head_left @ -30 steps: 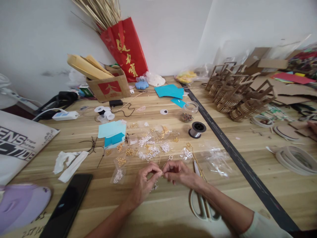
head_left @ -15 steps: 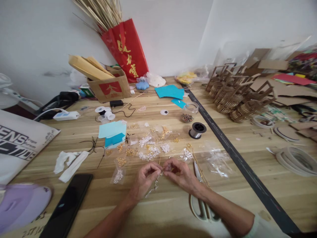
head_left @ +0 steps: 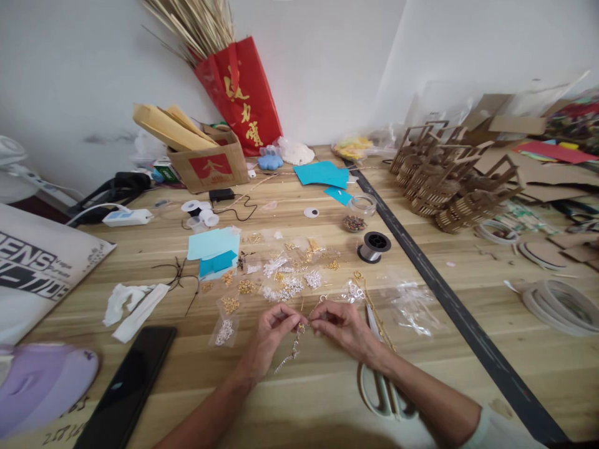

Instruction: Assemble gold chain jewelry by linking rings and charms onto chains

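Both hands meet at the middle of the wooden table. My left hand [head_left: 277,329] is closed in a pinch on a thin beaded chain [head_left: 294,351], whose loose end hangs down toward me. Fingertips of my right hand [head_left: 337,325] pinch the chain's upper part close beside the left ones; a small ring [head_left: 322,299] shows just above them. A thin gold pin [head_left: 302,304] stands out beyond the fingertips. Scissors [head_left: 381,390] lie partly under my right forearm, with a gold chain [head_left: 374,305] along their blades. Exactly what lies between the fingertips is too small to make out.
Small bags of gold and silver findings [head_left: 285,287] lie beyond my hands. A wire spool [head_left: 373,247] and a jar of beads [head_left: 354,222] stand farther right. Left are a phone [head_left: 128,386] and blue cards [head_left: 213,252]; small bamboo baskets [head_left: 449,181] crowd the back right.
The fingers of my right hand have straightened and drawn closer together at the chain. A ring now shows above them. The beaded chain still hangs below my left hand.
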Demonstrator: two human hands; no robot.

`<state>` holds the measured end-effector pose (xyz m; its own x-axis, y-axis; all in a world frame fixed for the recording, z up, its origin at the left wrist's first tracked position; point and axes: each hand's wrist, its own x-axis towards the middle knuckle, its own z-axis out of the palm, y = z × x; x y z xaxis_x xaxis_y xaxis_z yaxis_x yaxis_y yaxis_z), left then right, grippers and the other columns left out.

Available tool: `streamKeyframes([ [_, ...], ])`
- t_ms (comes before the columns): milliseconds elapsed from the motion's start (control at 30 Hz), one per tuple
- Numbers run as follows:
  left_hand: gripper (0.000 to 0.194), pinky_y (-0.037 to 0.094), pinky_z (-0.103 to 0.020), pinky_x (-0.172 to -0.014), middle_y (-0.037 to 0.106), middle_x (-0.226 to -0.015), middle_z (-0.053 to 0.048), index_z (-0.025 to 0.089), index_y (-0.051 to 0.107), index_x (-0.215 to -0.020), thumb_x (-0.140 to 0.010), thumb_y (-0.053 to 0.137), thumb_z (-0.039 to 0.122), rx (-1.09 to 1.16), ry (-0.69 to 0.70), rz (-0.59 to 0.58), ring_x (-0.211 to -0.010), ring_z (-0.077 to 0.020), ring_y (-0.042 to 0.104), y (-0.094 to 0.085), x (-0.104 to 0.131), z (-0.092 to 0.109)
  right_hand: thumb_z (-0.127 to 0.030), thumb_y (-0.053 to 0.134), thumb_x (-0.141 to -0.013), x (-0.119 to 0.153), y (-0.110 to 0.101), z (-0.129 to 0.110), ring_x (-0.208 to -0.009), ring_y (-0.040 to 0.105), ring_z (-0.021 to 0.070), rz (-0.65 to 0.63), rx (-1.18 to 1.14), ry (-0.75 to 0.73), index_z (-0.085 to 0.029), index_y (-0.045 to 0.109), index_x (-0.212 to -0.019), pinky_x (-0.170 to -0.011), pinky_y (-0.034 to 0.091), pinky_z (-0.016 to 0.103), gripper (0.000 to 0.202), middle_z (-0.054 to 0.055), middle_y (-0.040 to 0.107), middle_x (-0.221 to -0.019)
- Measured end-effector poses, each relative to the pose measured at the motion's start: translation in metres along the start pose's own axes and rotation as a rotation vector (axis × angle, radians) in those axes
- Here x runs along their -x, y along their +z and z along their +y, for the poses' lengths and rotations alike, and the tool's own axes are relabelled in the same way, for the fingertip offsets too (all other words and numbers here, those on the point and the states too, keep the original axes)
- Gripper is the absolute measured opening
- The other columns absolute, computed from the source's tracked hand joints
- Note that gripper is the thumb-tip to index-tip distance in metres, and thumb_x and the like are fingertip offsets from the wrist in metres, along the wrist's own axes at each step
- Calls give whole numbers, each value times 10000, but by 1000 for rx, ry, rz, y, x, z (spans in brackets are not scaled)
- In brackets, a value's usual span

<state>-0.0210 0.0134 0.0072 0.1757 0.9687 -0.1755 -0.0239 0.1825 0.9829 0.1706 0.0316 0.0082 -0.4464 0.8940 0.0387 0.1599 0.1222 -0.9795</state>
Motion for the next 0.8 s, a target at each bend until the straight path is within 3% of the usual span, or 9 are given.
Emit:
streamKeyframes([
  [300,169,451,-249,-717,686,-753,-21,152,656,-721,-816,662,291,116,9,0,-691,-139,583,-1,-3,-4,-343,592,-885,-2,-4,4,-563,541,128,-36,92,-8,-148,654,-781,-533,387,237,229,5,617,-610],
  [467,161,447,-251,-710,667,-771,-21,148,657,-732,-814,662,287,129,7,-3,-681,-134,578,0,-2,-2,-340,601,-883,-1,-6,4,-636,537,139,-28,133,-61,-156,677,-798,-561,397,241,216,25,626,-705],
  [800,190,429,-251,-663,603,-657,0,152,624,-692,-788,672,309,35,-11,-50,-649,-138,544,2,-1,-3,-403,709,-796,-2,-4,4,-518,519,104,-17,-204,102,-145,620,-752,-503,391,223,277,-3,614,-590],
])
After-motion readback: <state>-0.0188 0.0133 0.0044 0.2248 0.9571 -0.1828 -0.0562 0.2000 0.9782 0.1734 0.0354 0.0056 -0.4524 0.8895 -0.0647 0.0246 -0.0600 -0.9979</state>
